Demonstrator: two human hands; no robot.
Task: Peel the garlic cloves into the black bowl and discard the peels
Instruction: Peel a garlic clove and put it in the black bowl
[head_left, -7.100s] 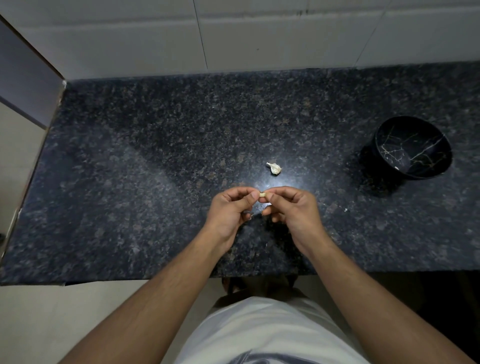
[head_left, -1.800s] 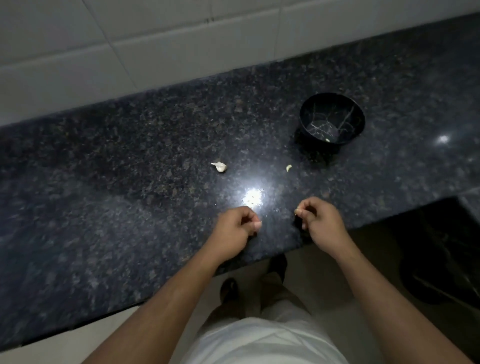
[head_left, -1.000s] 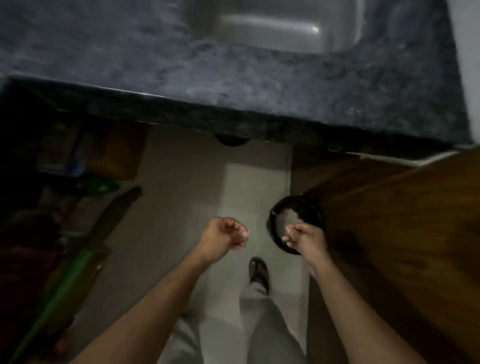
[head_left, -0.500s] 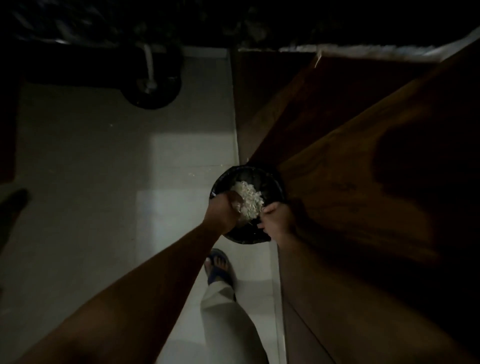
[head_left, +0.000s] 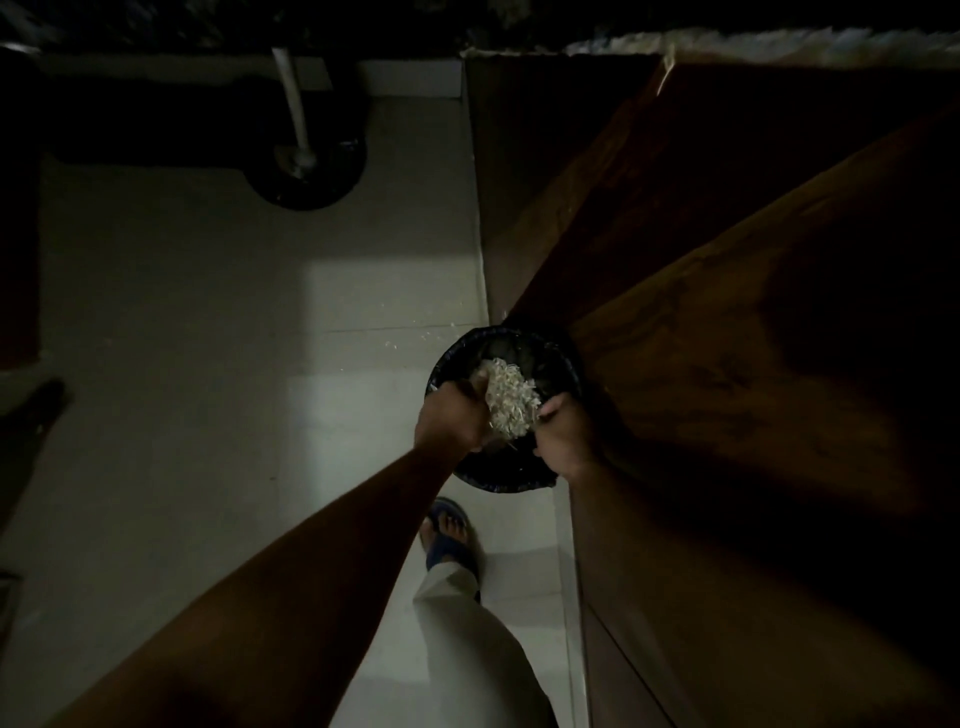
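Off the worktop now: both hands hang over the bin (head_left: 556, 358) on the floor against the cabinet (head_left: 727, 338). Left hand (head_left: 451, 418) and right hand (head_left: 563, 434) look curled over the peels (head_left: 509, 395) piled in the bin, though whether they grip any I can't tell. Discarding is under way; the bowl is out of view.

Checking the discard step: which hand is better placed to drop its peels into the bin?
Either, probably: the left hand and the right hand both hang over the bin, beside the peels heaped in it. Whether either grip holds anything is too dark to tell.
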